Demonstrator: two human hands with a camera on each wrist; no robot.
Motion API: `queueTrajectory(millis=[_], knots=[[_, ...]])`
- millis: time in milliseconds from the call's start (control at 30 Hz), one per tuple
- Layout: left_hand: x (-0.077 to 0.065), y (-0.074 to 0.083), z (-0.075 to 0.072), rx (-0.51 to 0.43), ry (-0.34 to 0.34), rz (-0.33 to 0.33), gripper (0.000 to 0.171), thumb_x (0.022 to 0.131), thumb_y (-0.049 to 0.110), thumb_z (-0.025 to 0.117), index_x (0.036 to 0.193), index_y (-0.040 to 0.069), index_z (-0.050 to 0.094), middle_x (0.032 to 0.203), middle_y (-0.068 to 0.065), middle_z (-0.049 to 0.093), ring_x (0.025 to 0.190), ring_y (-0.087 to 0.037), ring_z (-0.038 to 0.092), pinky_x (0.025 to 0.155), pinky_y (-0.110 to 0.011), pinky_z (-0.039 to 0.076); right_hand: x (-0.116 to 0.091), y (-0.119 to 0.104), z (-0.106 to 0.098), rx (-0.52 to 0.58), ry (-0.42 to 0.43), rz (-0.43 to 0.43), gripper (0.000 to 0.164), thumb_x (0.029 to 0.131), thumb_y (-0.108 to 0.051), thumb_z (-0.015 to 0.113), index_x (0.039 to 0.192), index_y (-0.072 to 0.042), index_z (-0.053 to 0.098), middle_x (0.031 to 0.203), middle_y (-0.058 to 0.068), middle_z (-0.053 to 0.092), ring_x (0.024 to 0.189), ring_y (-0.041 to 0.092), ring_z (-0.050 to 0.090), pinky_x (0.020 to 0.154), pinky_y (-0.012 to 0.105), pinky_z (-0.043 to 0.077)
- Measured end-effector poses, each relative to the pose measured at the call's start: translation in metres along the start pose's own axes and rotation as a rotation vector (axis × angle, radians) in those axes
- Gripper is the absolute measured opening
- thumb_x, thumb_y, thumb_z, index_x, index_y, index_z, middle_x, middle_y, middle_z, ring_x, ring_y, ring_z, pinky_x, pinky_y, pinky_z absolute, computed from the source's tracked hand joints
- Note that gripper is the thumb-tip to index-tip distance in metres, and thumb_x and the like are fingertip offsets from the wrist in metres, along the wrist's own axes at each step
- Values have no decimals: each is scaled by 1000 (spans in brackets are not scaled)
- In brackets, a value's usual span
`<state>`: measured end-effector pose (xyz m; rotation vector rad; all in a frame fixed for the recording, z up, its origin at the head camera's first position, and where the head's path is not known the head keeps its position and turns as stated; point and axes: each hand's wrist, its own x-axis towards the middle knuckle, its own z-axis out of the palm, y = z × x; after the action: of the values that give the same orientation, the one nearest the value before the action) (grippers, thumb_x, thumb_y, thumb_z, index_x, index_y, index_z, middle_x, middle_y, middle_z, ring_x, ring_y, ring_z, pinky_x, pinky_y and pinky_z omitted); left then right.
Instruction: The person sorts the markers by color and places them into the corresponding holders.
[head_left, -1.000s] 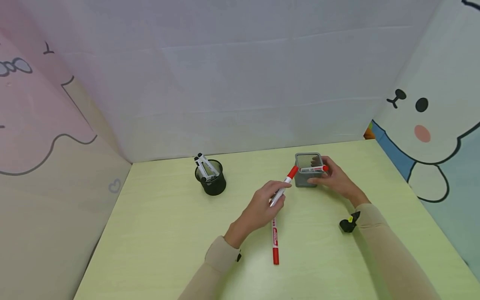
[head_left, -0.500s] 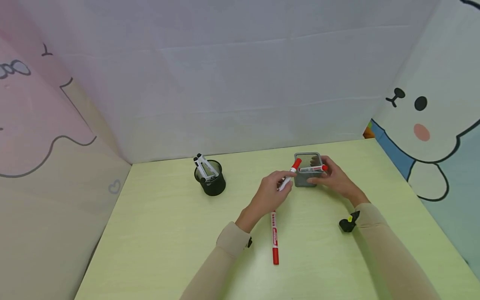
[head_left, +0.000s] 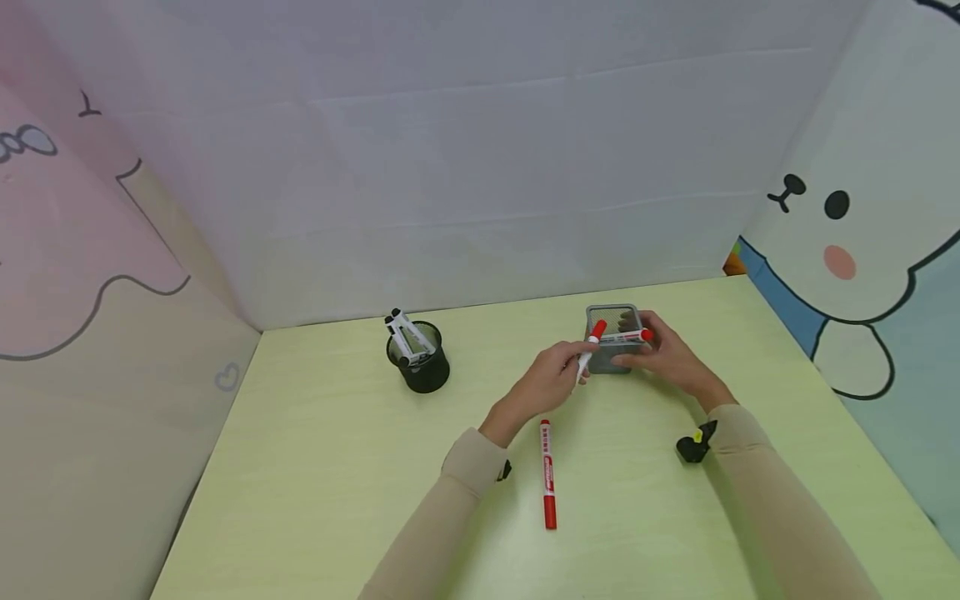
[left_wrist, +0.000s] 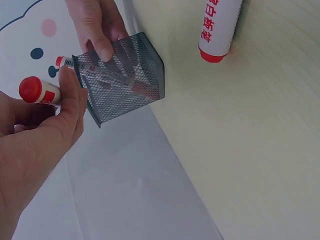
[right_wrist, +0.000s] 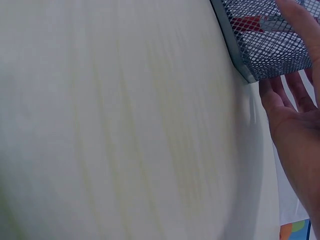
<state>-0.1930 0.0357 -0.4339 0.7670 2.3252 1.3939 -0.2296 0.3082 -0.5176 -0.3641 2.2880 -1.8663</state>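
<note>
My left hand (head_left: 551,377) pinches a white whiteboard marker (head_left: 587,357) with a red cap, tilted with the cap up, at the near left side of a square grey mesh pen holder (head_left: 609,363). My right hand (head_left: 666,354) grips that holder from the right, thumb on the near side and fingers behind. Another red-capped marker (head_left: 622,338) leans inside the holder, its end poking out over the rim by the right hand. Through the mesh in the right wrist view, a red part (right_wrist: 248,23) of a marker shows low in the holder.
A third red-capped marker (head_left: 548,475) lies on the pale green table (head_left: 315,467), in front of the hands. To the left stands a round black mesh pen cup (head_left: 427,379) holding white markers (head_left: 411,333) with black ends. A pale curtain (head_left: 480,167) hangs behind the table.
My left hand has moved right and forward with its marker, up to the mesh pen holder. The right hand and the holder have stayed in place.
</note>
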Motion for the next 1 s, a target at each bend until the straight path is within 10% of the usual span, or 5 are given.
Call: queueTrajectory(millis=[333, 700, 1000], knots=[[10, 2, 0, 151, -93, 51, 42, 105, -5, 47, 147, 1, 54, 131, -17, 56, 105, -18, 50, 83, -19, 44, -1, -3, 1, -15, 7, 3, 78, 90, -6, 80, 152, -4, 31, 149, 20, 39, 126, 7, 54, 97, 17, 50], [14, 4, -2, 32, -138, 21, 58, 98, -16, 49, 152, 6, 49, 143, -18, 45, 125, -28, 59, 95, -21, 53, -1, -2, 1, -42, 21, 16, 79, 90, -8, 80, 152, -6, 31, 149, 18, 40, 129, 20, 53, 96, 15, 50], [21, 3, 0, -67, -126, 143, 53, 95, -6, 68, 146, -1, 52, 119, -14, 61, 101, -17, 65, 96, -21, 53, -1, -2, 0, -52, 12, 48, 79, 91, -14, 81, 152, -10, 31, 151, 16, 39, 137, 39, 44, 97, 14, 48]])
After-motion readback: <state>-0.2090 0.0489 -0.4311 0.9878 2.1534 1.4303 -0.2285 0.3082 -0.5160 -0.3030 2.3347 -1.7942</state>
